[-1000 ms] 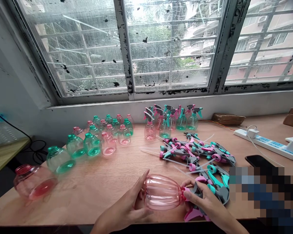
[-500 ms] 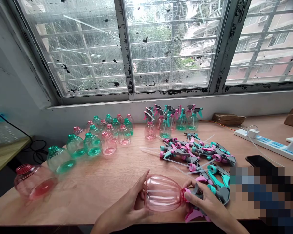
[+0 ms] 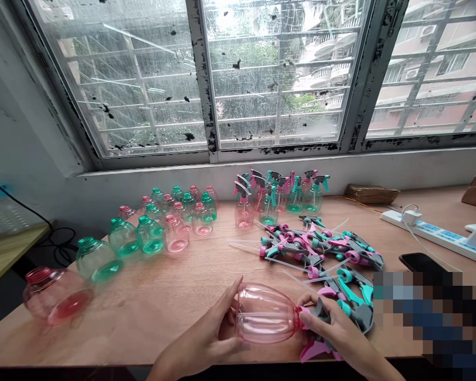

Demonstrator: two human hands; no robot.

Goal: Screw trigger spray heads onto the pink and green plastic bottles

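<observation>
A clear pink ribbed bottle (image 3: 264,313) lies on its side at the near edge of the wooden table (image 3: 170,286). My left hand (image 3: 204,338) cups its base, thumb and fingers wrapped round it. My right hand (image 3: 335,330) grips the grey and pink spray head (image 3: 319,317) at the bottle's neck. The head's thin tube shows inside the bottle.
Loose spray heads (image 3: 321,248) lie in a heap right of centre. Capless pink and green bottles (image 3: 170,217) stand at the left; one pink bottle (image 3: 55,296) sits near the left edge. Finished spray bottles (image 3: 280,196) stand by the wall. A power strip (image 3: 436,233) and a phone (image 3: 420,262) lie right.
The bottle has turned slightly about its long axis between my hands. Both hands stay in place.
</observation>
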